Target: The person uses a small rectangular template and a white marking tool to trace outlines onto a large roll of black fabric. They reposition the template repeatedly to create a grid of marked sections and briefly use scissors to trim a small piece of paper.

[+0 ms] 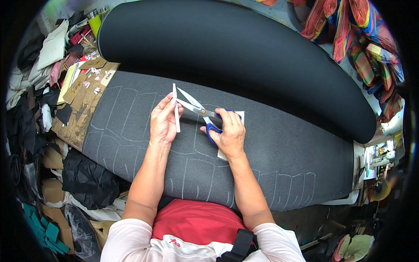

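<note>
My left hand (163, 120) pinches a slim white stick (177, 120) upright between thumb and fingers; it looks like a marking pencil. In my right hand (231, 133) is a pair of scissors (203, 112) with blue handles, its blades spread apart. One blade reaches my left fingers, close to the stick's upper part; whether it touches the stick I cannot tell. Below both hands lies dark grey fabric (131, 118) covered with pale drawn outlines. Partly hidden behind my right hand and wrist is a pale flat piece (222, 155) on the fabric.
A large roll of dark fabric (218, 39) spans the table's far side. On the worn wooden tabletop (83, 118) at left are cards and pink-white scraps. Cloth piles (87, 174) crowd the left. Bundles of checked, colourful cloth (340, 26) hang at the upper right.
</note>
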The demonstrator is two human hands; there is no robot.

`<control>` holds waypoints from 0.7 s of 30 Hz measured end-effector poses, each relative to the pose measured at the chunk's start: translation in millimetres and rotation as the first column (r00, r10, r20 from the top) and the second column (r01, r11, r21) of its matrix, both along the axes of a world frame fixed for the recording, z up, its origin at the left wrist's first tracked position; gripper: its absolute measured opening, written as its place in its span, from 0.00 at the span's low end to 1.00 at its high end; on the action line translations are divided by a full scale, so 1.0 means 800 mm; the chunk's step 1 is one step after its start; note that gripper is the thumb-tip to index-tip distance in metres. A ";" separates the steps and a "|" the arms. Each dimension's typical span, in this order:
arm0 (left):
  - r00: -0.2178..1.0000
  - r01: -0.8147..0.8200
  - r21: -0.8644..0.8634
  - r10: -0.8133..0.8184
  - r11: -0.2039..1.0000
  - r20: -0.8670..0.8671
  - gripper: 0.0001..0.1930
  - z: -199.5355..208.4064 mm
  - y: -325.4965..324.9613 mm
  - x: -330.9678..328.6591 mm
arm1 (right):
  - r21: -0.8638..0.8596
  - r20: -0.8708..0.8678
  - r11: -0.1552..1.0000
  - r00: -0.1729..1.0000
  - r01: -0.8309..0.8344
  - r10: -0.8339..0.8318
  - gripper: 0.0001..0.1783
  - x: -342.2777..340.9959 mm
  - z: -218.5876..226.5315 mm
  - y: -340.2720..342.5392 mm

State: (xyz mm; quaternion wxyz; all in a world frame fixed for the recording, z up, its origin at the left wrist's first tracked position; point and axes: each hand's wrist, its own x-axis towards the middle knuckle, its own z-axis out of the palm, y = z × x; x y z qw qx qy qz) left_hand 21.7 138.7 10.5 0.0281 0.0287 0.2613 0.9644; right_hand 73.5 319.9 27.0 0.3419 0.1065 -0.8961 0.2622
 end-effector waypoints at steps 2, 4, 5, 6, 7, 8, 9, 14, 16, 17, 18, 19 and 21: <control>1.000 -0.004 -0.008 0.004 1.000 0.000 0.10 0.001 0.000 0.000 | 0.002 -0.001 1.000 1.000 0.001 -0.001 0.32 0.001 0.001 0.000; 1.000 -0.021 -0.016 0.021 1.000 0.002 0.10 0.001 -0.001 0.000 | 0.011 -0.003 1.000 1.000 0.002 -0.002 0.31 0.001 0.002 0.000; 0.999 -0.034 -0.022 0.034 0.999 0.005 0.10 0.002 -0.002 -0.001 | 0.020 -0.008 1.000 1.000 0.000 0.000 0.31 0.002 0.002 -0.001; 0.998 -0.062 -0.032 0.062 0.998 0.016 0.10 0.002 -0.002 -0.001 | 0.021 -0.013 1.000 1.000 0.001 -0.001 0.31 0.002 0.003 -0.001; 0.998 -0.056 -0.048 0.056 0.997 0.003 0.10 0.002 -0.001 -0.001 | 0.029 -0.021 1.000 1.000 0.005 -0.004 0.31 0.002 0.003 -0.001; 0.998 -0.066 -0.069 0.066 0.995 -0.003 0.10 0.001 0.000 0.000 | 0.028 -0.027 1.000 1.000 0.011 -0.010 0.30 0.002 0.003 -0.002; 0.997 -0.075 -0.093 0.074 0.993 -0.006 0.10 0.001 0.002 0.001 | 0.027 -0.033 0.999 0.999 0.017 -0.016 0.30 0.002 0.003 -0.002; 0.996 -0.080 -0.150 0.074 0.985 -0.044 0.10 -0.002 0.013 0.006 | 0.027 -0.058 0.999 0.998 0.038 -0.036 0.29 0.002 0.002 -0.002; 0.993 -0.115 -0.179 0.107 0.977 -0.054 0.11 -0.003 0.014 0.006 | 0.031 -0.063 0.999 0.997 0.039 -0.037 0.29 0.002 0.002 -0.002; 0.989 -0.145 -0.186 0.136 0.972 -0.060 0.11 -0.002 0.013 0.005 | 0.028 -0.061 0.999 0.998 0.035 -0.033 0.29 0.002 0.002 -0.001; 0.984 -0.177 -0.196 0.168 0.965 -0.061 0.11 -0.002 0.012 0.005 | 0.024 -0.060 0.999 0.998 0.030 -0.028 0.28 0.002 0.002 -0.001; 0.983 -0.181 -0.188 0.170 0.965 -0.069 0.11 -0.001 0.011 0.004 | 0.027 -0.055 0.999 0.998 0.030 -0.028 0.28 0.002 0.002 -0.001; 0.980 -0.197 -0.177 0.187 0.964 -0.070 0.12 -0.001 0.009 0.003 | 0.031 -0.044 0.999 0.999 0.026 -0.025 0.28 0.002 0.002 -0.001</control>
